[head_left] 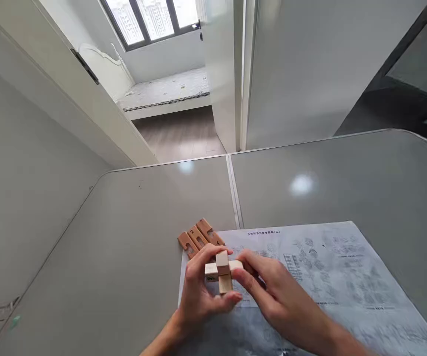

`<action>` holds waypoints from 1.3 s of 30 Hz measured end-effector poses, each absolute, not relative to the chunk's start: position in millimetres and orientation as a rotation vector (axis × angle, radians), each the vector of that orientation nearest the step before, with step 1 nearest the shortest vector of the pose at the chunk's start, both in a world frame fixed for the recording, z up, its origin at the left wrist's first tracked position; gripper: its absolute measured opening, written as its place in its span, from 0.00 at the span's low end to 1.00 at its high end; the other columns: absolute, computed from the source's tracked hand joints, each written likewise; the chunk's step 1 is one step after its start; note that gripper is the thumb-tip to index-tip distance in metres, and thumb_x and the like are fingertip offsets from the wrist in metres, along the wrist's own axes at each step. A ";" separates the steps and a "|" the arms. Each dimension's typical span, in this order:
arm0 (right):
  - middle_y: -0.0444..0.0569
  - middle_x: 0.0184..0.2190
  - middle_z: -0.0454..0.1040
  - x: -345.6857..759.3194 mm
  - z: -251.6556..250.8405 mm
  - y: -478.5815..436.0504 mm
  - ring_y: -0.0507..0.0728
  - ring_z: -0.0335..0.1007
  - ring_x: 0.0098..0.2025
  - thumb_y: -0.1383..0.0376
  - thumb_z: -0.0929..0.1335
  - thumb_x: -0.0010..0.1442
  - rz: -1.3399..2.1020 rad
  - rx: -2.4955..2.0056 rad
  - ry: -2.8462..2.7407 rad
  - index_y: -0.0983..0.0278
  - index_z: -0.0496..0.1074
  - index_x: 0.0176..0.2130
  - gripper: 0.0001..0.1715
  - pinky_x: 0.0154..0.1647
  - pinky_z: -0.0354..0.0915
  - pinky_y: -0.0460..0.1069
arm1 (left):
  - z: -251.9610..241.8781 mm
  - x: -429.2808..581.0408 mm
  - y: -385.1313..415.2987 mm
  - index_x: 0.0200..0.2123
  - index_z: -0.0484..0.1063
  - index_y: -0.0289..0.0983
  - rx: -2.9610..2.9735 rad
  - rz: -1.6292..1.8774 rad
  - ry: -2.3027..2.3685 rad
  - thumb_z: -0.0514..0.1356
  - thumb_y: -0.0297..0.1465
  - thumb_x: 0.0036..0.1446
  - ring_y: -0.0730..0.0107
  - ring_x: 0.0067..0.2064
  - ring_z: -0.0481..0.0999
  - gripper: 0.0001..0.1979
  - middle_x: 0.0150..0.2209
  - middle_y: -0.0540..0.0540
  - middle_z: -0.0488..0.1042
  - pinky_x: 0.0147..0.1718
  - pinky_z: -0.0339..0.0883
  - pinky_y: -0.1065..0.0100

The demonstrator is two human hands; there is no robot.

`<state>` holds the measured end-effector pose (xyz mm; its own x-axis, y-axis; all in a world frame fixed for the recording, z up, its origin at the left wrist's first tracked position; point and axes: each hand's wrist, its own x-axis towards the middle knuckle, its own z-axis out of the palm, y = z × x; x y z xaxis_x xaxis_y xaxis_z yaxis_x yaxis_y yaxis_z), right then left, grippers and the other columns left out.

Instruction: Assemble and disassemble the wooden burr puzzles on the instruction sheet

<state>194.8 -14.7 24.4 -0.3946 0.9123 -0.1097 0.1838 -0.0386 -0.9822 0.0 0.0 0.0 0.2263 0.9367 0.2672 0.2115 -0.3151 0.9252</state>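
A small pale wooden puzzle cross (pixel 221 273), made of interlocked bars, is held above a printed sheet (pixel 328 277). My left hand (pixel 198 294) curls round its left and underside, thumb below. My right hand (pixel 272 291) pinches its right end with the fingertips. Just beyond the hands, three darker notched wooden bars (pixel 198 237) with numbers on them lie side by side on the table, partly on the sheet's far left corner.
The grey table (pixel 124 257) has a seam (pixel 233 193) running away from me and a rounded far-left corner. Beyond it stand a white partition and an open doorway to a room with a window. A dark area lies at the far right.
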 end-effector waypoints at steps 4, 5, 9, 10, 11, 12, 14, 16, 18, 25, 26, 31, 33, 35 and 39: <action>0.41 0.29 0.68 198.4 21.9 -18.6 0.52 0.58 0.27 0.56 0.60 0.79 1.388 -1.117 -1.710 0.60 0.66 0.36 0.19 0.30 0.56 0.48 | 3.8 -0.6 -0.5 0.45 0.79 0.39 1.652 1.083 1.070 0.69 0.61 0.54 0.65 0.35 0.79 0.32 0.36 0.47 0.81 0.37 0.70 0.69; 0.41 0.30 0.70 198.8 21.4 -18.9 0.52 0.59 0.28 0.58 0.61 0.79 1.335 -1.094 -1.741 0.60 0.67 0.37 0.17 0.30 0.58 0.48 | 4.9 -0.6 -0.6 0.43 0.79 0.39 1.633 1.059 1.067 0.68 0.62 0.54 0.65 0.34 0.78 0.32 0.34 0.47 0.80 0.36 0.70 0.69; 0.43 0.31 0.72 198.9 20.5 -17.5 0.52 0.63 0.28 0.63 0.62 0.79 1.075 -1.013 -1.847 0.60 0.67 0.38 0.13 0.30 0.59 0.47 | 8.9 -0.7 -0.4 0.41 0.79 0.37 1.554 0.991 1.067 0.66 0.63 0.56 0.65 0.33 0.77 0.33 0.33 0.46 0.80 0.35 0.70 0.69; 0.43 0.31 0.72 198.8 20.7 -16.7 0.52 0.63 0.28 0.64 0.62 0.79 1.012 -0.995 -1.871 0.60 0.67 0.39 0.12 0.30 0.59 0.47 | 9.4 -0.9 0.1 0.41 0.79 0.37 1.543 0.978 1.066 0.66 0.62 0.56 0.64 0.34 0.77 0.33 0.33 0.45 0.80 0.35 0.70 0.69; 0.43 0.31 0.72 198.8 20.9 -15.8 0.52 0.63 0.28 0.65 0.62 0.78 0.956 -0.976 -1.893 0.60 0.67 0.40 0.12 0.30 0.59 0.47 | 9.6 -1.1 0.7 0.41 0.78 0.36 1.540 0.966 1.064 0.66 0.63 0.55 0.64 0.33 0.77 0.33 0.33 0.45 0.80 0.35 0.70 0.69; 0.43 0.31 0.72 198.8 21.2 -15.0 0.52 0.64 0.28 0.66 0.62 0.78 0.905 -0.959 -1.913 0.61 0.67 0.40 0.11 0.30 0.59 0.47 | 9.6 -1.4 1.4 0.41 0.78 0.36 1.542 0.955 1.061 0.67 0.63 0.54 0.64 0.33 0.77 0.33 0.33 0.45 0.80 0.35 0.70 0.69; 0.43 0.30 0.72 199.2 21.4 -13.8 0.52 0.64 0.28 0.67 0.62 0.78 0.827 -0.934 -1.933 0.60 0.66 0.39 0.11 0.30 0.59 0.47 | 9.3 -1.6 2.8 0.40 0.78 0.36 1.539 0.935 1.057 0.67 0.62 0.53 0.65 0.32 0.75 0.34 0.32 0.45 0.79 0.33 0.69 0.69; 0.42 0.30 0.72 199.8 21.1 -13.4 0.52 0.64 0.28 0.67 0.62 0.78 0.794 -0.922 -1.934 0.60 0.65 0.39 0.11 0.30 0.59 0.47 | 9.4 -1.4 3.4 0.39 0.77 0.35 1.510 0.913 1.047 0.67 0.62 0.52 0.67 0.30 0.73 0.34 0.31 0.46 0.77 0.31 0.67 0.70; 0.43 0.31 0.72 200.7 20.5 -13.4 0.52 0.65 0.28 0.68 0.63 0.78 0.802 -0.919 -1.930 0.60 0.65 0.40 0.11 0.31 0.60 0.47 | 10.6 -0.5 3.1 0.38 0.76 0.35 1.473 0.887 1.049 0.67 0.63 0.52 0.70 0.30 0.70 0.34 0.30 0.48 0.75 0.31 0.65 0.71; 0.43 0.32 0.71 202.0 15.6 -13.1 0.53 0.63 0.30 0.65 0.61 0.79 0.948 -0.940 -1.917 0.60 0.68 0.42 0.11 0.33 0.59 0.48 | 15.1 0.9 2.5 0.36 0.76 0.35 1.406 0.828 1.087 0.66 0.65 0.52 0.70 0.32 0.68 0.36 0.30 0.49 0.72 0.33 0.63 0.71; 0.43 0.31 0.70 201.7 15.1 -13.0 0.53 0.62 0.30 0.63 0.61 0.79 0.983 -0.962 -1.907 0.60 0.67 0.41 0.12 0.33 0.59 0.48 | 14.8 0.6 2.7 0.35 0.76 0.34 1.402 0.820 1.091 0.66 0.65 0.52 0.70 0.32 0.68 0.36 0.30 0.49 0.72 0.33 0.63 0.71; 0.42 0.29 0.67 201.1 21.4 -11.8 0.54 0.58 0.29 0.52 0.59 0.80 1.403 -1.134 -1.667 0.60 0.66 0.36 0.22 0.32 0.57 0.50 | 11.6 0.7 0.8 0.53 0.77 0.36 1.369 0.859 1.012 0.67 0.66 0.50 0.63 0.35 0.78 0.43 0.37 0.45 0.78 0.38 0.72 0.66; 0.42 0.28 0.66 201.6 26.9 -11.3 0.54 0.59 0.29 0.46 0.58 0.79 1.629 -1.153 -1.499 0.60 0.66 0.35 0.27 0.32 0.57 0.50 | 9.6 1.5 -0.9 0.62 0.70 0.39 1.414 0.891 0.925 0.71 0.64 0.48 0.62 0.34 0.80 0.48 0.35 0.46 0.79 0.40 0.74 0.63; 0.41 0.25 0.64 202.3 31.3 -11.4 0.54 0.59 0.29 0.42 0.58 0.77 1.832 -1.152 -1.363 0.60 0.65 0.34 0.30 0.34 0.59 0.50 | 7.3 1.8 -2.5 0.66 0.66 0.41 1.504 0.910 0.860 0.73 0.60 0.49 0.62 0.33 0.80 0.49 0.33 0.49 0.78 0.43 0.75 0.62; 0.40 0.24 0.62 205.3 33.0 -14.7 0.54 0.60 0.29 0.39 0.57 0.76 2.010 -1.118 -1.275 0.60 0.63 0.34 0.32 0.40 0.62 0.51 | 4.8 0.3 -4.0 0.62 0.68 0.41 1.654 0.914 0.925 0.71 0.57 0.55 0.64 0.33 0.79 0.40 0.35 0.48 0.80 0.39 0.74 0.65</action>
